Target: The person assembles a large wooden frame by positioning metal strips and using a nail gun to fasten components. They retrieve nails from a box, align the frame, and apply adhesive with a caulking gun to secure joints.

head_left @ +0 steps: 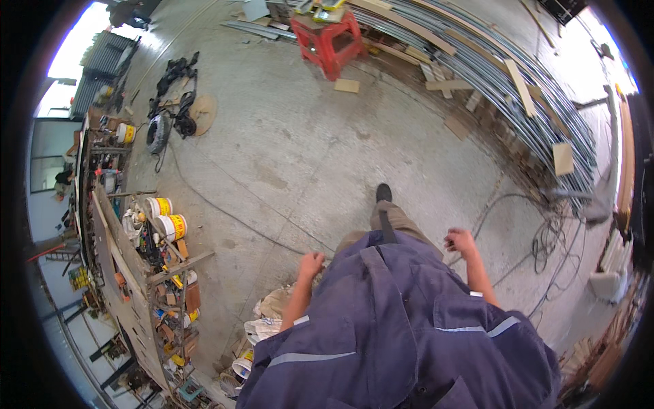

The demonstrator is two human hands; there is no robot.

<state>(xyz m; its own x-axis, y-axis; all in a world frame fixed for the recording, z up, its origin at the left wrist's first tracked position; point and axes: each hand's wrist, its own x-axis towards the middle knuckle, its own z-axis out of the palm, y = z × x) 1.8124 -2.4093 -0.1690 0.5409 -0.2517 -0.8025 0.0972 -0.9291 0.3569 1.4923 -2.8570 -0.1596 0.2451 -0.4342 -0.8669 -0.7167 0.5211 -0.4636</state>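
My left hand [312, 263] hangs at my left side, its fingers loosely curled with nothing visible in them. A dark cable [238, 223] runs over the concrete floor past that hand; I see no grip on it. My right hand [460, 240] is held out from my right side, the fingers bent and slightly apart, and no object shows in it. Both hands are over the floor, apart from the things around. Between them is my dark blue work jacket [381, 320], and one dark shoe [383, 192] is stretched forward.
On the left stands a cluttered wooden workbench [129, 293] with white-and-yellow buckets [170, 226]. Ahead are a red plastic stool [330, 46] and long metal tubes [504, 88] with board offcuts. Black straps [182, 78] lie at the far left. Coiled cables [548, 238] lie right.
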